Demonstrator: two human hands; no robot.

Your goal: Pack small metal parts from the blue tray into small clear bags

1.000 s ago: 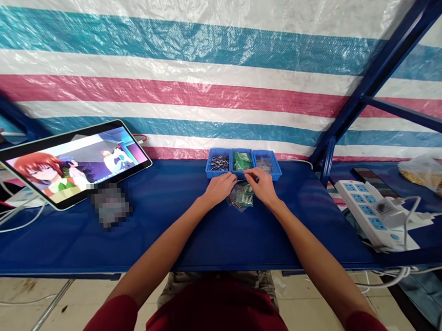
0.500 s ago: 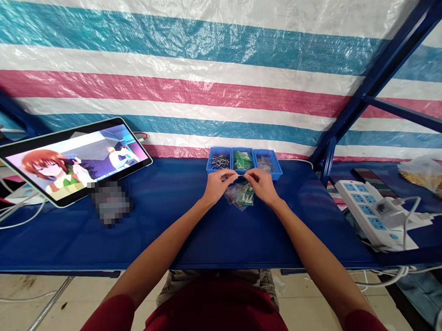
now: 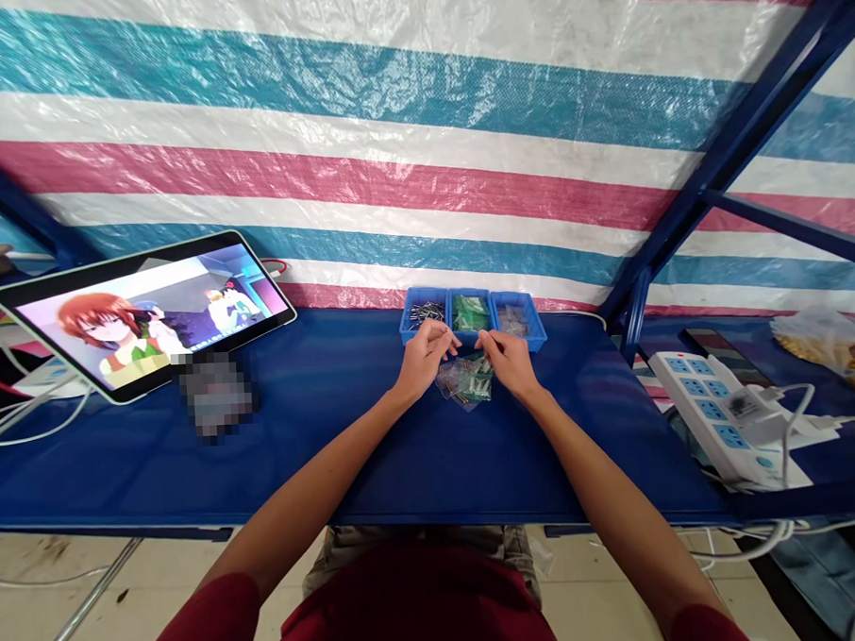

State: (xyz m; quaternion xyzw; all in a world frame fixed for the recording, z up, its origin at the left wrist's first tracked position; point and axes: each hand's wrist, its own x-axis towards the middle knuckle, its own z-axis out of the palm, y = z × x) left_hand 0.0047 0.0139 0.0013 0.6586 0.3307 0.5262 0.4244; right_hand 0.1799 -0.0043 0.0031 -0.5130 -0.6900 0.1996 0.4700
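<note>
My left hand [image 3: 425, 362] is raised just in front of the left blue bin [image 3: 406, 333], its fingertips pinched together. Whatever they may hold is too small to make out. My right hand [image 3: 510, 363] is also pinched, in front of the middle and right bins, with its fingertips hiding any small item. A narrow gap separates the two hands. Below them on the table lie small clear plastic bags [image 3: 465, 383] with green and metal bits inside. Metal screw-like pieces [image 3: 427, 312] fill the left bin, green packets [image 3: 471, 312] the middle one, and clear packets [image 3: 512, 320] the right one.
A tablet [image 3: 148, 318] playing a cartoon leans at the left, with a blurred-out object [image 3: 218, 398] before it. At the right are a white power strip [image 3: 719, 416] with plugs and a plastic bag of yellowish pieces [image 3: 807, 340]. Blue frame bars [image 3: 717, 147] rise behind.
My hands met at the bins' front edge, fingertips nearly touching around something thin and pale. Now they have drawn slightly apart, the left fingers lifted and turned. The bags stay on the table.
</note>
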